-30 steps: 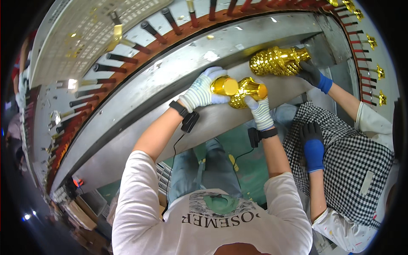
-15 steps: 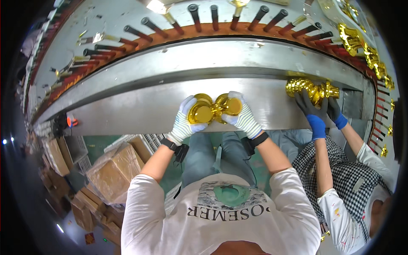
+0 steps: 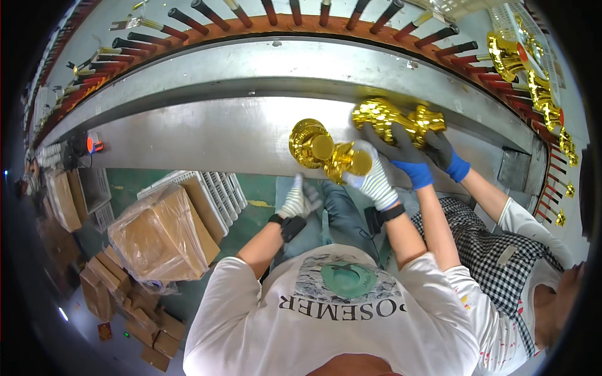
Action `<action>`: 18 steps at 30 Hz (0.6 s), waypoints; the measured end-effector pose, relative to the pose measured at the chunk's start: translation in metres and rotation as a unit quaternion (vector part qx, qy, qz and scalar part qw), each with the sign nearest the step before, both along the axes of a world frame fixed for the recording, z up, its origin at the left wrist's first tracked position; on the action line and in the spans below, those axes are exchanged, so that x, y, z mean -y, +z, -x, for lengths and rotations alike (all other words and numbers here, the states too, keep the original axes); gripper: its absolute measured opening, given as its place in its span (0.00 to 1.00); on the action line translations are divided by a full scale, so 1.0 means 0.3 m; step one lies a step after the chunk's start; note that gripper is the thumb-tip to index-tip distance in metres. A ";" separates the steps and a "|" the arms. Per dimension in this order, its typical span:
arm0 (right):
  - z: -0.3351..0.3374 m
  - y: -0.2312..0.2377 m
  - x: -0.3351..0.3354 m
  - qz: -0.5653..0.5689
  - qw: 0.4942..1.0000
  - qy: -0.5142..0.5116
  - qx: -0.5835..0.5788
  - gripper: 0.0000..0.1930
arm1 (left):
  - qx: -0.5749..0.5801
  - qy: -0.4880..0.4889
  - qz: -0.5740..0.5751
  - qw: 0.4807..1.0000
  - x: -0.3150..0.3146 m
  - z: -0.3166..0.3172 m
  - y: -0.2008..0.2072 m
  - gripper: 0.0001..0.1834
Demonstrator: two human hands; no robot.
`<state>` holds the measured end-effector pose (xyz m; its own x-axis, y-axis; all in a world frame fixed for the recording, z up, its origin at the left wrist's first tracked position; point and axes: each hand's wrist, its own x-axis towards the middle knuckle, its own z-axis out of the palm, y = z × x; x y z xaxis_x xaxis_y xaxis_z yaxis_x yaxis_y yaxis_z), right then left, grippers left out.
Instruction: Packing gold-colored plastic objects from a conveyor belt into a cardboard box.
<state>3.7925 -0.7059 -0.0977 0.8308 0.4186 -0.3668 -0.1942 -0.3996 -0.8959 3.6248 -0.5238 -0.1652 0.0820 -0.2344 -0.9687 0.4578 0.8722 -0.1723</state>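
My right hand [image 3: 377, 182], in a white striped glove, grips a shiny gold piece with a flat round end [image 3: 359, 163] at the bench's near edge. Right beside it, to the left, another gold piece with a wide flared rim [image 3: 307, 141] stands on the metal bench; whether the two are joined I cannot tell. My left hand [image 3: 301, 200], gloved alike, is off the gold pieces, in front of the bench edge over my lap. Its fingers are apart with nothing in them.
At my right a co-worker's dark gloved hands [image 3: 407, 147] hold a ribbed gold piece [image 3: 392, 119]. Behind the metal bench [image 3: 207, 131] runs a curved line with upright black-tipped pegs [image 3: 360, 12]. Wrapped cartons [image 3: 157, 232] and a white crate [image 3: 226, 200] lie at the lower left.
My left hand has let go of the gold pieces and drawn back toward me. The right hand keeps its hold. The co-worker's hands and ribbed gold piece have come left, nearer to mine.
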 end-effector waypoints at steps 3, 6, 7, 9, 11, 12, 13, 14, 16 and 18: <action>0.137 0.107 -0.003 0.008 0.998 0.069 -0.011 0.37 | 0.087 0.116 0.033 0.989 0.110 0.017 -0.089 0.33; 0.248 0.119 0.117 0.024 0.997 0.069 -0.003 0.39 | 0.232 0.046 0.037 0.971 0.197 -0.052 0.016 0.27; 0.253 0.139 0.131 0.029 0.997 0.075 0.019 0.40 | 0.275 0.012 0.032 0.961 0.186 -0.049 0.063 0.27; 0.228 0.245 0.106 0.016 0.988 0.110 0.103 0.40 | 0.336 -0.018 -0.020 0.941 0.121 -0.007 0.177 0.29; 0.237 0.382 0.062 -0.030 0.986 0.078 0.144 0.40 | 0.361 -0.086 -0.070 0.926 0.037 -0.051 0.290 0.28; 0.232 0.440 0.042 -0.051 0.979 0.073 0.182 0.40 | 0.381 -0.145 -0.122 0.905 -0.001 -0.085 0.353 0.28; 0.233 0.489 0.046 -0.066 0.977 0.068 0.192 0.40 | 0.409 -0.173 -0.152 0.883 -0.024 -0.120 0.433 0.28; 0.227 0.535 0.026 -0.080 0.973 0.060 0.206 0.40 | 0.413 -0.173 -0.157 0.881 -0.055 -0.139 0.451 0.28; 0.214 0.530 -0.030 -0.193 0.954 0.008 0.229 0.39 | 0.497 -0.288 -0.344 0.743 -0.107 -0.191 0.470 0.28; 0.152 0.534 -0.060 -0.151 0.956 0.028 0.249 0.40 | 0.498 -0.351 -0.451 0.652 -0.177 -0.266 0.490 0.28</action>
